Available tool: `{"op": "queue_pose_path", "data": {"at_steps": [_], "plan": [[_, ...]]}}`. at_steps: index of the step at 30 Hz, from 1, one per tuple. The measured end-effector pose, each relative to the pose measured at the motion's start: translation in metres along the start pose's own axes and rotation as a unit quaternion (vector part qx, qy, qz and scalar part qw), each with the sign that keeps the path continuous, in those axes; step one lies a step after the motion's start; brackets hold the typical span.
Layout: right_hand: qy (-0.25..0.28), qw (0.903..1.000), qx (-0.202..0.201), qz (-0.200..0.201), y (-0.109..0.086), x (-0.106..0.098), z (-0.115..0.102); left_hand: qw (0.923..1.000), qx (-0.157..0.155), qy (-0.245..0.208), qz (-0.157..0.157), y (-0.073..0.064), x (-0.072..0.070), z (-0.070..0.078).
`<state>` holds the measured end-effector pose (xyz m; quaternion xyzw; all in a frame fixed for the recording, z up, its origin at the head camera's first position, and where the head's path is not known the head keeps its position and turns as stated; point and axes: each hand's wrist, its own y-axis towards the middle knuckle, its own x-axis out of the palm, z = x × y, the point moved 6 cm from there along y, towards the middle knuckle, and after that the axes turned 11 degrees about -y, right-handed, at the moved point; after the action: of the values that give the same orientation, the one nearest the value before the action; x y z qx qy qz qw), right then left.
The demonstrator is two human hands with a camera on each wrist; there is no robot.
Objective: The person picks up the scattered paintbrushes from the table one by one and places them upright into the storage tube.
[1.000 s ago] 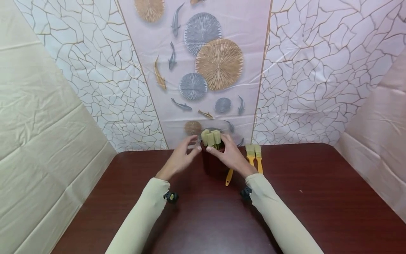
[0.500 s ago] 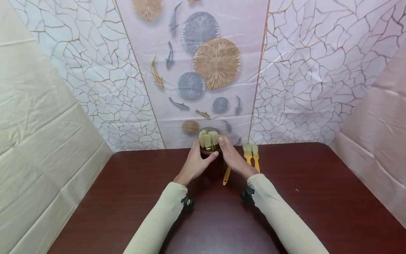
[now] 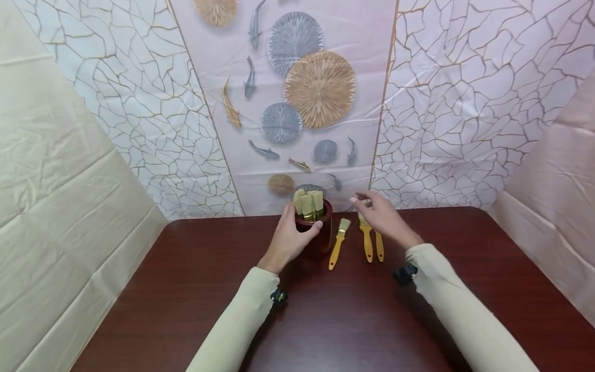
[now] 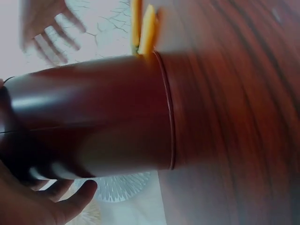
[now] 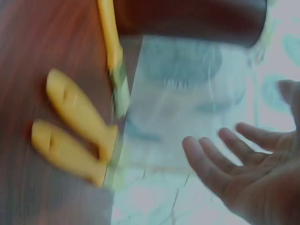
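Note:
A dark red-brown cylindrical pot stands near the table's back edge, with several paintbrushes in it, pale bristles up. My left hand grips the pot's left side near the rim, thumb across the front. In the left wrist view the fingers curl at the pot's wall. My right hand is empty, over the bristle ends of two yellow-handled paintbrushes lying side by side. Its fingers are spread loosely in the right wrist view. Another paintbrush lies between them and the pot.
The dark wood table meets a patterned backdrop right behind the pot. Beige cloth hangs along the left, and similar cloth along the right.
My left hand has closed in on the pot and grips it. My right hand has left the pot and moved right, over the two paintbrushes, uncovering the single one.

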<state>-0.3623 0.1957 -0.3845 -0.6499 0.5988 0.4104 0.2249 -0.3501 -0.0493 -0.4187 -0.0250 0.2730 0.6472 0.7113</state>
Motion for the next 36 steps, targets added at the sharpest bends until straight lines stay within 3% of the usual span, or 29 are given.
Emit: {"op": "queue_pose_path", "data": {"at_steps": [3,7,16,27,31,36], "plan": [[0.001,0.9985,0.044,-0.033,0.001,-0.011,0.025,1.0000,-0.002,-0.001,0.001,0.000,-0.003,0.001],[0.037,0.9919,0.090,-0.082,0.001,-0.010,0.056,1.0000,0.001,-0.005,0.001,0.000,-0.006,0.001],[0.015,0.9790,0.172,-0.108,-0.001,0.011,0.102,0.9995,0.020,-0.024,0.003,0.002,0.000,0.000],[-0.034,0.9751,0.209,-0.067,-0.002,0.022,0.108,1.0000,0.004,-0.003,0.006,-0.003,0.003,0.001],[-0.020,0.9706,0.226,-0.081,0.000,0.028,0.110,1.0000,-0.004,0.002,0.006,-0.004,0.003,0.000],[0.002,0.9734,0.216,-0.076,0.003,0.031,0.107,0.9999,-0.001,0.010,0.014,-0.002,0.000,0.001]]}}
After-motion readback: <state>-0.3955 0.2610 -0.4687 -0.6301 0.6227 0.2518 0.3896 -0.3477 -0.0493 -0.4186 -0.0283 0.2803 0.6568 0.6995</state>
